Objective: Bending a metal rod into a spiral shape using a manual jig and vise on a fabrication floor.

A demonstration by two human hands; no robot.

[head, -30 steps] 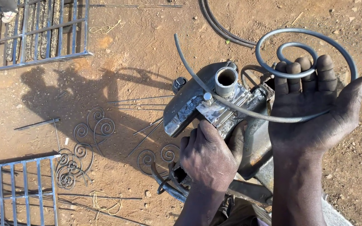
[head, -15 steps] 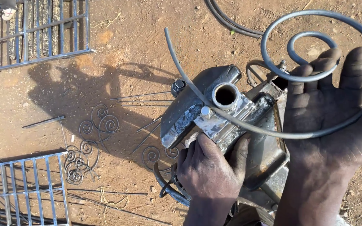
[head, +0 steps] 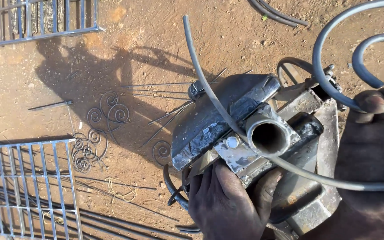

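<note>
Head view: the left hand [head: 227, 204] is clamping its fingers over the near edge of a grey welded-steel bending jig with a short upright pipe post [head: 267, 133], pressing it steady. The right hand [head: 378, 155] is closing its fingers around a dark round steel rod curled into a spiral scroll [head: 334, 89], whose long tail is wrapping tight against the post. A good bend likely calls for keeping the rod seated against the post and pulling evenly. Finished small scrolls [head: 94, 133] are lying on the red dirt ground [head: 134, 44], near a steel grille panel [head: 23, 186]
</note>
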